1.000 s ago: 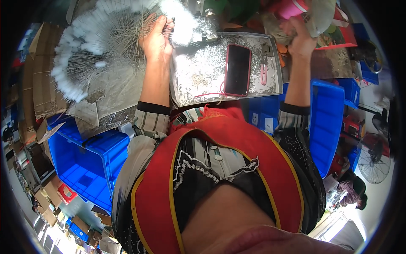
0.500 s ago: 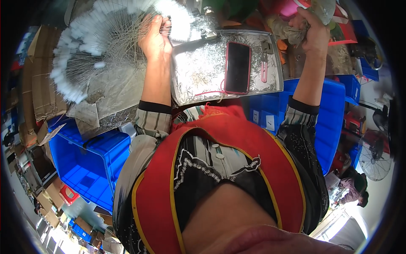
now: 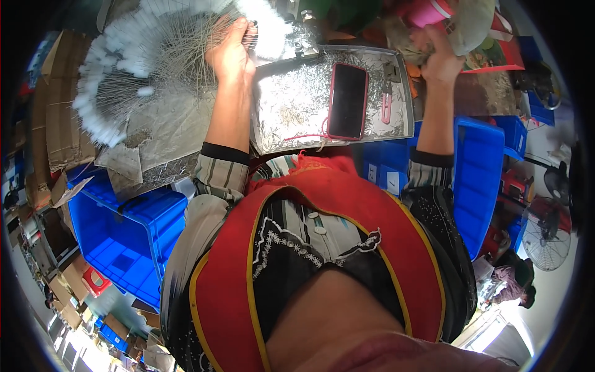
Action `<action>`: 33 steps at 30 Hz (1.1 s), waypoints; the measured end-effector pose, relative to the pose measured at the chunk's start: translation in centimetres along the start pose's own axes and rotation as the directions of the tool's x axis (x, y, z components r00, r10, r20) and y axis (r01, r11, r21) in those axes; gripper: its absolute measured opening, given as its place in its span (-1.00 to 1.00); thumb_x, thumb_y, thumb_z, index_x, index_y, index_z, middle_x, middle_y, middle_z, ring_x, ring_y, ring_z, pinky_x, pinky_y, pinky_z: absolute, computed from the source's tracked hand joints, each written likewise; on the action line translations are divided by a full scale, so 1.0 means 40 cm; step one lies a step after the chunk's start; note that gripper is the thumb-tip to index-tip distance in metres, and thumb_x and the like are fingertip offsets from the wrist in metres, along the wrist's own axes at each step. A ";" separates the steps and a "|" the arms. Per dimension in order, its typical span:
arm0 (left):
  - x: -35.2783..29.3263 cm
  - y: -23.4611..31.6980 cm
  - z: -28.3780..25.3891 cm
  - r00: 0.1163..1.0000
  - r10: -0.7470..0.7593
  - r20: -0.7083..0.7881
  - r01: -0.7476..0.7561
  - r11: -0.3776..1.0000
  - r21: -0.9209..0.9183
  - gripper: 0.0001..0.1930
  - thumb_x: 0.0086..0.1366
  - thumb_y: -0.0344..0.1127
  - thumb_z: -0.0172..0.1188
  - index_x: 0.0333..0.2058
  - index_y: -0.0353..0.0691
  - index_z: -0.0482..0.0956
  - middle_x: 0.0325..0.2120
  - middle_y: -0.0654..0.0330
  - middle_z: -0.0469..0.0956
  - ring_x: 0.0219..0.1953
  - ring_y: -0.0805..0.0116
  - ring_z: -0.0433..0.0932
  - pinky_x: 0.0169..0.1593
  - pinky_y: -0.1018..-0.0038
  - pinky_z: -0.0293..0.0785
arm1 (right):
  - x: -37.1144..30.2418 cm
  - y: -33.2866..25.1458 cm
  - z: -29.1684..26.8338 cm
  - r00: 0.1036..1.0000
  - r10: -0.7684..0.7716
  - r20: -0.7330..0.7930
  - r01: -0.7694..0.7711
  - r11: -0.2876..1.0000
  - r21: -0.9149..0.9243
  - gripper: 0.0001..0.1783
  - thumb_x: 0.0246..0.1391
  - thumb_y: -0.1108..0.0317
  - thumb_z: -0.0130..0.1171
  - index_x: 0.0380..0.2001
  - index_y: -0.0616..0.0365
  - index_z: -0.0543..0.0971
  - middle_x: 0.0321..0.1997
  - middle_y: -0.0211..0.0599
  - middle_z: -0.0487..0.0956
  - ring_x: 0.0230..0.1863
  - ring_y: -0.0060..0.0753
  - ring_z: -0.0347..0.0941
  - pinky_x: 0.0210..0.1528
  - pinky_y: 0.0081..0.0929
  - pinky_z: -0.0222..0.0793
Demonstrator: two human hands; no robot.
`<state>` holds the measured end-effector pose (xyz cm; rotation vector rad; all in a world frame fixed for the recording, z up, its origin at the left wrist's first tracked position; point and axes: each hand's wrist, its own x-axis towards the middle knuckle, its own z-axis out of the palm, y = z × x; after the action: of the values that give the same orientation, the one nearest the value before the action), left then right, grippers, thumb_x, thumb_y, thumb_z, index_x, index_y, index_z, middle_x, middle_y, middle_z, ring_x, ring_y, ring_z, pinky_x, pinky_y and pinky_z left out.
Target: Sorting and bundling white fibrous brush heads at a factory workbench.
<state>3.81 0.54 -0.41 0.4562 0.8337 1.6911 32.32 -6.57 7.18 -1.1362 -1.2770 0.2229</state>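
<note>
My left hand (image 3: 232, 54) is closed with its thumb up, at the edge of a wide fan of thin wire stems (image 3: 180, 59). Several stems run into its curled fingers. White fluffy tufts (image 3: 99, 121), like small brush heads, ring the outside of the fan. To the far right, my right hand (image 3: 442, 61) is raised against a crumpled, pale translucent plastic bag (image 3: 474, 28). Its fingertips are blurred and partly lost against the bag, so their grip is unclear. A pink roll-shaped thing (image 3: 427, 12) lies just beyond those fingers.
Between my hands stands a shallow white tray (image 3: 273, 139) strewn with short metal bits. In it lie a phone (image 3: 348, 102) in a red case and a pinkish-red slim tool (image 3: 387, 108). Blue bins (image 3: 118, 248) flank me below the bench. A metal clamp-like fixture (image 3: 304, 43) stands behind the tray.
My right hand has moved left and slightly down, toward the tray's right side. More of the pink roll shows. My left hand stays by the stems, shifted only slightly.
</note>
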 end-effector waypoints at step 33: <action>0.027 0.009 0.027 0.974 0.045 -0.220 -0.033 0.998 0.057 -0.84 -0.02 -0.58 0.14 -0.42 -0.47 0.38 -0.63 0.09 0.44 -0.70 0.41 0.40 -0.70 0.58 0.36 | 0.063 -0.113 -0.014 0.898 0.437 0.060 -0.439 0.874 0.210 -0.84 -0.24 0.50 0.07 -0.77 0.27 0.36 -0.79 -0.28 0.30 -0.71 -0.35 0.30 -0.55 -0.46 0.28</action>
<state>3.99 1.86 0.45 0.3251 1.0396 1.7812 31.70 -7.28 12.29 -1.2212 -0.9592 0.6939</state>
